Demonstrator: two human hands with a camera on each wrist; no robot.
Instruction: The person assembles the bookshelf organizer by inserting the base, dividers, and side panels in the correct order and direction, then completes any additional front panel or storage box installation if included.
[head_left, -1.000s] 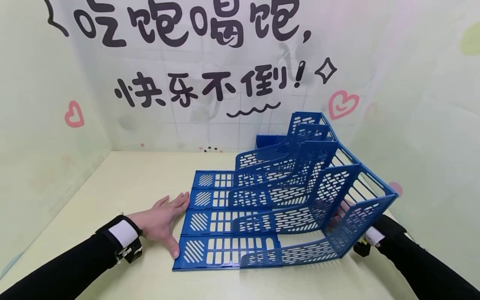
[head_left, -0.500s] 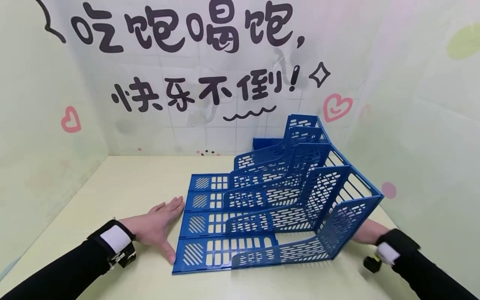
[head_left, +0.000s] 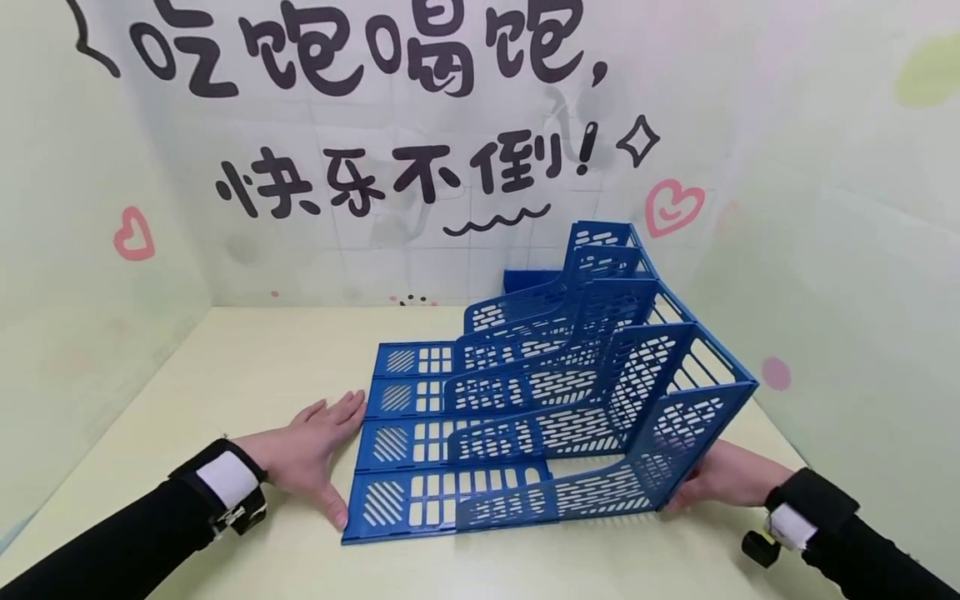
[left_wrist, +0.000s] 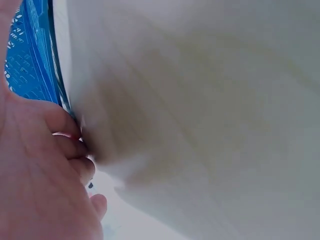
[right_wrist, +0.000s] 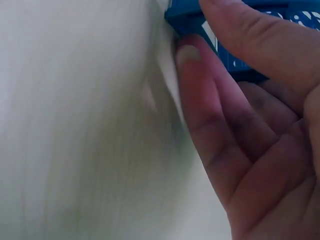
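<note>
A blue plastic file rack (head_left: 420,497) lies on the table, its slatted base to the left and its tall perforated dividers rising to the right. My left hand (head_left: 303,458) rests on the table with fingers and thumb spread, touching the left end of the base. The left wrist view shows that hand (left_wrist: 40,165) beside the rack's blue edge (left_wrist: 40,55). At the lower right corner, my right hand (head_left: 731,477) holds the rack. In the right wrist view, the thumb and index finger of the hand (right_wrist: 270,130) lie either side of the blue corner (right_wrist: 187,22).
Behind the dividers, part of another blue piece (head_left: 528,281) shows against the back wall. The pale table (head_left: 277,358) is enclosed by a printed backdrop (head_left: 420,275) at the back and pale walls at both sides.
My right hand has come from behind the rack's right panel to its near lower corner. The rack looks slightly further left in view, as the camera shifted too. My left hand stays at the base.
</note>
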